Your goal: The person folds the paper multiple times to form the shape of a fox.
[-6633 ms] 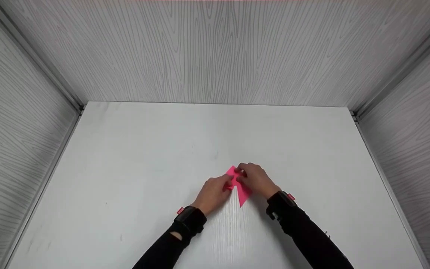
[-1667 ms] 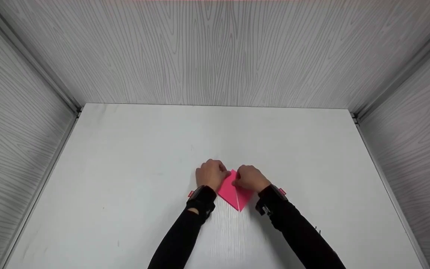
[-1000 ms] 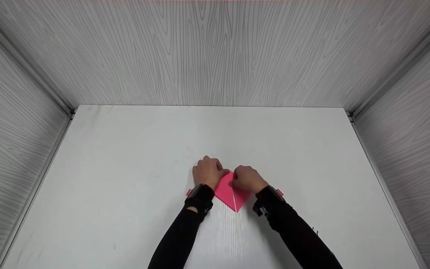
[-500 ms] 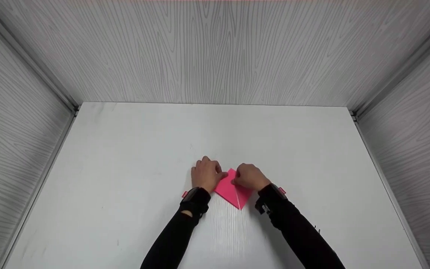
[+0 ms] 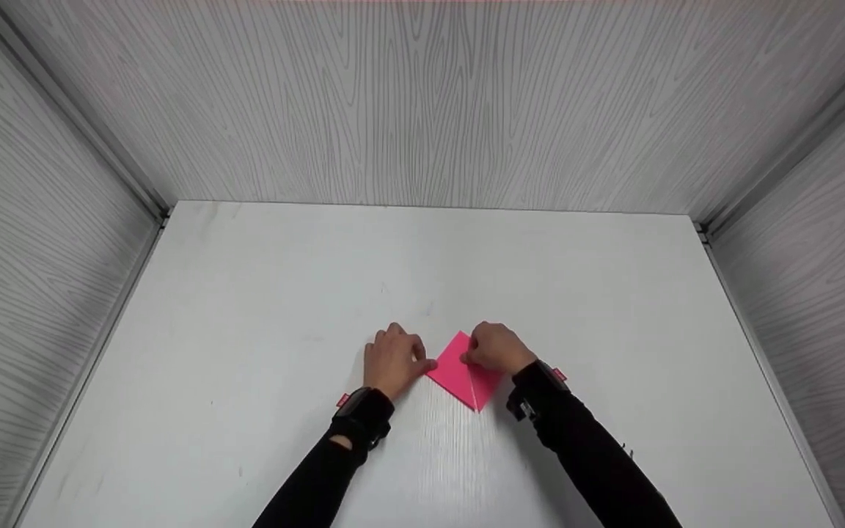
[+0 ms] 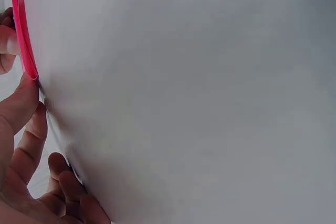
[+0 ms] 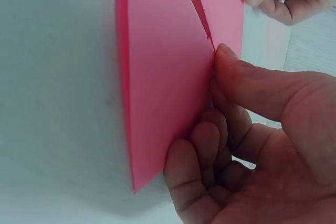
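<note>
A sheet of folded pink paper (image 5: 452, 370) lies diamond-shaped on the white table, with a narrow slit from its middle to the near point. At the paper's left corner, the thumb of my left hand (image 5: 392, 361) touches the edge; the other fingers rest loosely bent on the table. My right hand (image 5: 499, 347) covers the upper right side. In the right wrist view its thumb and forefinger pinch at the slit's far end, the other fingers curled against the right flap (image 7: 163, 77). Layers of the paper's edge (image 6: 22, 30) show in the left wrist view.
The white tabletop (image 5: 283, 293) stretches around the paper. A grey wood-grain panel (image 5: 422, 103) rises behind it, with side panels at left (image 5: 41, 293) and right (image 5: 811, 242). Black sleeves and wrist bands cover both forearms.
Earlier the left flap was being folded and a wide gap showed; now both flaps lie side by side. My left hand has since slid down-left to the corner. The right hand stays nearly put.
</note>
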A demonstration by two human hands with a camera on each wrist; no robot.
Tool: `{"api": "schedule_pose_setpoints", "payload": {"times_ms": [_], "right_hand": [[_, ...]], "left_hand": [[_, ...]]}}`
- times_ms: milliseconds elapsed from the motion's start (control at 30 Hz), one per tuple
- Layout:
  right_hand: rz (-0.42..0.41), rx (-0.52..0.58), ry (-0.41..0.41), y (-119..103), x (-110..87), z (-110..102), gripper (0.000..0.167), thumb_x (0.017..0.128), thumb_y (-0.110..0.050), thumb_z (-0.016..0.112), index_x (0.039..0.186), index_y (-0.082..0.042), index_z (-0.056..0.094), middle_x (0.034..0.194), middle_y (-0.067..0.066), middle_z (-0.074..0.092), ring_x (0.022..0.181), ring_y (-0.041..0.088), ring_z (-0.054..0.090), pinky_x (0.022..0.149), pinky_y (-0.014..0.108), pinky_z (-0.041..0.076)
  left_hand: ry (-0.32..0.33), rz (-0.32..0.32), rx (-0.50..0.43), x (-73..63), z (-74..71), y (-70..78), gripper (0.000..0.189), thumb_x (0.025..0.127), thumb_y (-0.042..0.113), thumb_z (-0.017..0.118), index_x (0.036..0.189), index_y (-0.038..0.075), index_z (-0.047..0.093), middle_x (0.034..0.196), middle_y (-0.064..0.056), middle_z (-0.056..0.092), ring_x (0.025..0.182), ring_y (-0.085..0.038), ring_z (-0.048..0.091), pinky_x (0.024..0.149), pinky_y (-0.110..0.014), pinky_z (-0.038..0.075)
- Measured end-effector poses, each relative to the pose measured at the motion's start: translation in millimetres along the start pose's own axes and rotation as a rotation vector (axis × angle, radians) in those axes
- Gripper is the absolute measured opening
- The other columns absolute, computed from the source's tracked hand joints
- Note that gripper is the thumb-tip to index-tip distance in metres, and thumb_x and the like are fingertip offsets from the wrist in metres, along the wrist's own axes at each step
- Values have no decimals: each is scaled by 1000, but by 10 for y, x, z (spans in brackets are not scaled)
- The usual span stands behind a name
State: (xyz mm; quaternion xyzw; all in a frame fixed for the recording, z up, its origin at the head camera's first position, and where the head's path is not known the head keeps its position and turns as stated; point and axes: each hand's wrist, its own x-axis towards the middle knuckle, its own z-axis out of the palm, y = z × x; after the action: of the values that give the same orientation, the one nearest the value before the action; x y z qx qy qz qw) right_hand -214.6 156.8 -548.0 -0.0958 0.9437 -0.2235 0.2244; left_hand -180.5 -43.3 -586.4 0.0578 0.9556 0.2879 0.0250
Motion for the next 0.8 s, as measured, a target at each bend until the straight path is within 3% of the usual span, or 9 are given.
{"api": "schedule_pose_setpoints", "payload": {"times_ms": [300,600,800], "right_hand": [[-42,14,27,0,-41,2,19,92,-16,78,88,1,70,81,6,63,74,17,54,72,35,50],[-79,-2,80,14,-76,63,21,93,-14,76,81,-2,63,77,3,55,72,16,48,68,35,47],[-118,-39,109,1,-113,83,21,93,-12,75,80,-3,62,75,4,55,73,17,49,68,37,48]], "left_hand": [[-24,1,-8,-128,-61,-73,27,82,31,89,70,19,67,89,-1,51,90,-25,52,77,-42,42],[-26,-20,-31,-104,-74,-67,25,79,32,90,71,20,69,89,-1,52,91,-26,53,78,-45,44],[-5,-24,-46,-111,-55,-44,15,81,28,87,77,17,78,90,-2,56,92,-28,55,79,-46,44]]}}
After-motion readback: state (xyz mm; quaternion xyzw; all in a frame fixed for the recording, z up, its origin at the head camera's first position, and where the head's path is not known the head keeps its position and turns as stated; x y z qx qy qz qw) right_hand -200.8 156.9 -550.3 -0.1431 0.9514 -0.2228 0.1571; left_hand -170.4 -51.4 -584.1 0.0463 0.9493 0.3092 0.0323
